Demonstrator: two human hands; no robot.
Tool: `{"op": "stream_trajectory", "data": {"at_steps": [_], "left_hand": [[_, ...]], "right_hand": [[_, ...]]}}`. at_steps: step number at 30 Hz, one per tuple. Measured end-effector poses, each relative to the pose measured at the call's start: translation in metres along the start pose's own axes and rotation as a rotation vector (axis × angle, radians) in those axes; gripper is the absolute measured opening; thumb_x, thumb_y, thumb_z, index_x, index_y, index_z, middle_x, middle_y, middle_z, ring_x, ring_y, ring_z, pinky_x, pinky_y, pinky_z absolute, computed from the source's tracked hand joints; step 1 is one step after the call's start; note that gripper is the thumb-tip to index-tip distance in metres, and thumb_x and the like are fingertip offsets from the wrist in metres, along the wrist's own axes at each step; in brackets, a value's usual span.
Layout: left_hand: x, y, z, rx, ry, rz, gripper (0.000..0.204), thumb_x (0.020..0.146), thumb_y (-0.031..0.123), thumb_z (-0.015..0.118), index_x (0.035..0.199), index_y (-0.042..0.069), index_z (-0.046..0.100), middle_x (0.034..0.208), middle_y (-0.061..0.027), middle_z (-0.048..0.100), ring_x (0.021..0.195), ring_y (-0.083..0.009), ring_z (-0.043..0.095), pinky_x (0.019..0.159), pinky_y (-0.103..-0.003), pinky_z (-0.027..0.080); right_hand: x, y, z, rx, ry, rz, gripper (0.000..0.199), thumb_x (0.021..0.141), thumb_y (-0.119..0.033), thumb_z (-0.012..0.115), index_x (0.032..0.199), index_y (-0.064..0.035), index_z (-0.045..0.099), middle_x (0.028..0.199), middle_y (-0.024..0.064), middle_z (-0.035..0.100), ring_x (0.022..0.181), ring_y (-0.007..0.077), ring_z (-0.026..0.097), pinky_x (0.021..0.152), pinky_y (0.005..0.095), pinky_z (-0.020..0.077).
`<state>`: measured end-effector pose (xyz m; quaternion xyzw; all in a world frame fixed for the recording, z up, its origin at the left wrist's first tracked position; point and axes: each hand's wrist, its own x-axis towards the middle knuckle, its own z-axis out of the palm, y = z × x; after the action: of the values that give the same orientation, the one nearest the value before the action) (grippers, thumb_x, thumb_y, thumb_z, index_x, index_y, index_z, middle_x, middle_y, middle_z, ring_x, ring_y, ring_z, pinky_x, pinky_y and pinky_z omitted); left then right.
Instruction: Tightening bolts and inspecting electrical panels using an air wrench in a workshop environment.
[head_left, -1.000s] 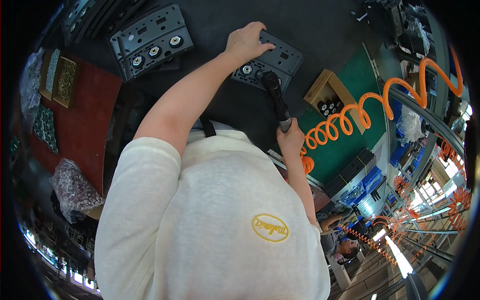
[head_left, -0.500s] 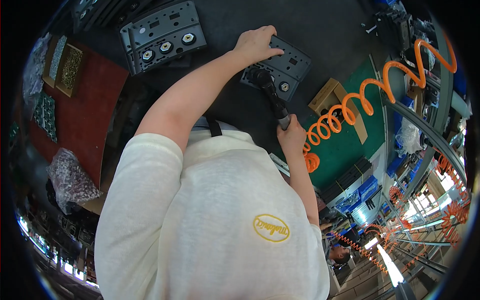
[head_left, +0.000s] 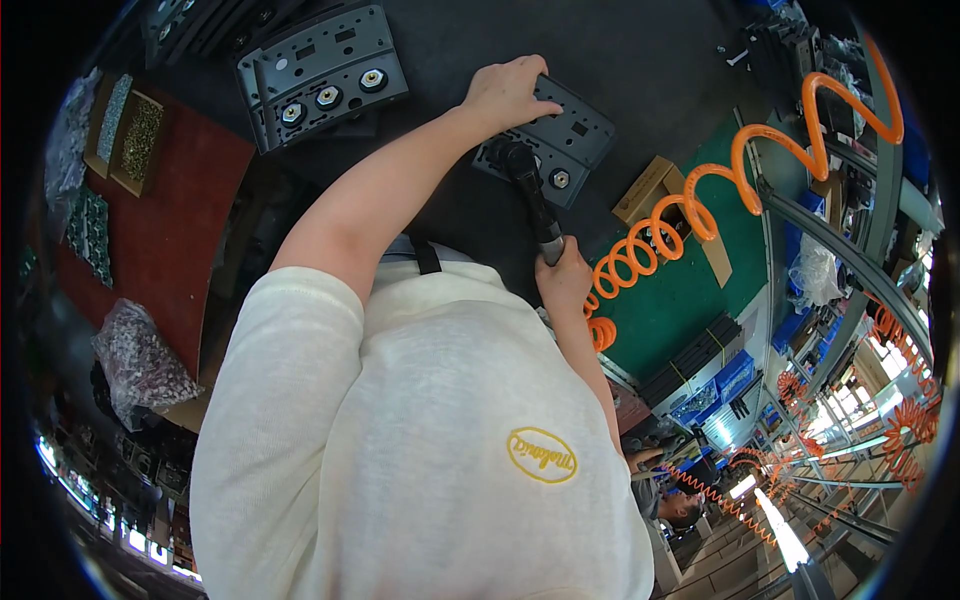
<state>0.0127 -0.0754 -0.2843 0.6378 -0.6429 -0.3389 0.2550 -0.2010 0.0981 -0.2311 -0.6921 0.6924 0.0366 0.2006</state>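
A dark grey metal panel (head_left: 590, 147) with holes lies on the black worktop, and my left hand (head_left: 508, 95) grips its far left edge, fingers over the rim and thumb on the face. From the near side my right hand (head_left: 566, 275) is wrapped round the handle of a black air ratchet wrench (head_left: 533, 195). The wrench head rests over the panel's near left part and hides what is under it. To the right of the head a round fitting with a bright nut (head_left: 559, 178) shows on the panel. A similar panel (head_left: 318, 68) with three such fittings lies at the far left.
An orange coiled hose (head_left: 640, 255) stretches from beside my right hand to the upper right. An opened cardboard box (head_left: 648, 190) stands on the green mat (head_left: 650, 330). On the red surface at left are a tray of small brass parts (head_left: 140, 140) and a plastic bag (head_left: 143, 365).
My right hand and the wrench handle have swung left and a little nearer. The wrench head stays over the same part of the panel. My left hand keeps its grip.
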Motion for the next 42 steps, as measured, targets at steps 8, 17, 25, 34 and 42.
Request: {"op": "stream_trajectory", "data": {"at_steps": [8,17,25,34,42], "left_hand": [[-0.004,-0.002,-0.004,0.001,0.001,-0.018,0.057,0.069,0.045,0.075,0.104,0.005,0.057,0.093,-0.0119,0.065,0.086,-0.0288,0.065,0.075,-0.037,0.050],[-0.028,-0.013,-0.006,-0.580,0.199,-0.210,0.040,0.069,0.024,0.079,0.092,0.000,0.057,0.074,-0.0135,0.061,0.066,-0.0225,0.061,0.061,-0.033,0.048],[-0.054,0.018,-0.126,-0.604,0.293,-0.164,0.035,0.071,0.021,0.079,0.090,0.001,0.058,0.075,-0.0099,0.063,0.069,-0.0174,0.062,0.063,-0.030,0.049],[-0.068,-0.079,-0.246,-0.865,0.368,-0.646,0.039,0.082,0.025,0.070,0.107,-0.002,0.057,0.086,-0.0076,0.063,0.072,-0.0137,0.059,0.063,-0.026,0.049],[-0.064,-0.093,-0.235,-2.530,-0.363,-0.298,0.045,0.090,0.033,0.051,0.114,-0.005,0.049,0.086,-0.0091,0.043,0.061,-0.0168,0.049,0.054,-0.030,0.039]], "right_hand": [[-0.014,-0.001,0.006,0.133,0.092,-0.010,0.028,0.070,-0.013,0.067,0.094,-0.0044,0.055,0.075,0.0199,0.063,0.072,0.0395,0.062,0.061,0.0454,0.0491],[-0.004,-0.012,-0.098,0.508,-0.085,0.171,0.025,0.072,-0.012,0.071,0.092,-0.0011,0.061,0.079,0.0081,0.065,0.072,0.0140,0.061,0.067,0.0291,0.0481],[0.126,-0.021,-0.223,0.028,0.198,-0.264,0.035,0.067,-0.016,0.073,0.095,0.0001,0.059,0.075,0.0060,0.058,0.063,0.0129,0.054,0.059,0.0280,0.0440],[0.317,-0.077,-0.196,0.181,-0.119,-0.003,0.040,0.064,-0.019,0.072,0.096,0.0050,0.065,0.070,0.0120,0.061,0.068,0.0188,0.063,0.064,0.0335,0.0490],[0.426,-0.031,-0.146,0.404,-0.124,-0.111,0.046,0.066,-0.017,0.073,0.106,0.0033,0.063,0.079,0.0103,0.064,0.069,0.0175,0.061,0.068,0.0302,0.0488]]}}
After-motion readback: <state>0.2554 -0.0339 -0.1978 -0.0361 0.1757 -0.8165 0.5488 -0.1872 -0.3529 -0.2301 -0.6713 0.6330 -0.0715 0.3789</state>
